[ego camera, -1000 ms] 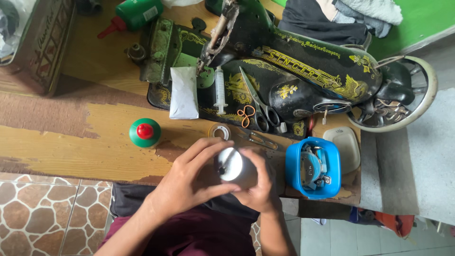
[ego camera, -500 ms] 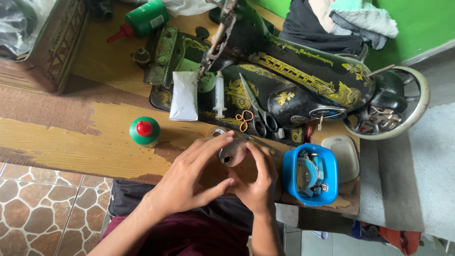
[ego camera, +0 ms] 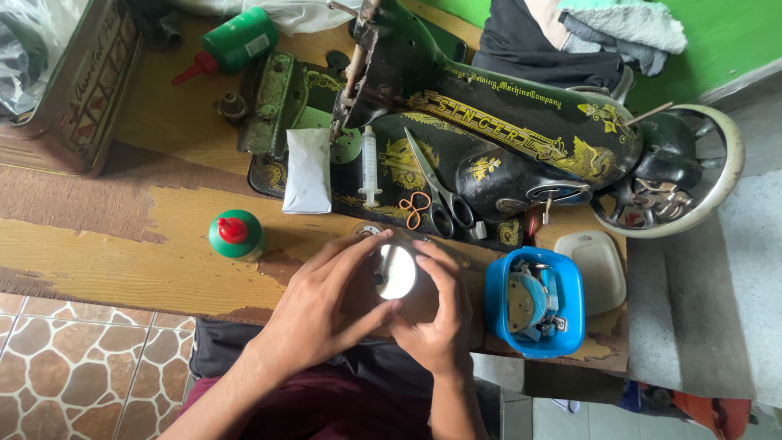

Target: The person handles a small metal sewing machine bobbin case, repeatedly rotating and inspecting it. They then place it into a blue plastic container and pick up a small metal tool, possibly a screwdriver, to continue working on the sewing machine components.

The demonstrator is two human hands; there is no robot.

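Shiny round part [ego camera: 395,271]: clasped by left hand [ego camera: 322,305] and right hand [ego camera: 436,314]; glare hides detail, fingers cover edges.

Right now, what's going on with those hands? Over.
Both hands, left and right, cupping a shiny round metal part. Green bottle left, blue tub right; neither touching.

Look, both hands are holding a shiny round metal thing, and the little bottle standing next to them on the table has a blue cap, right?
Almost. The cap is red, not blue: the head view shows a small green bottle with a red cap standing on the wooden table, to the left of the hands. The rest is right: the left hand and right hand both hold the shiny round metal piece.
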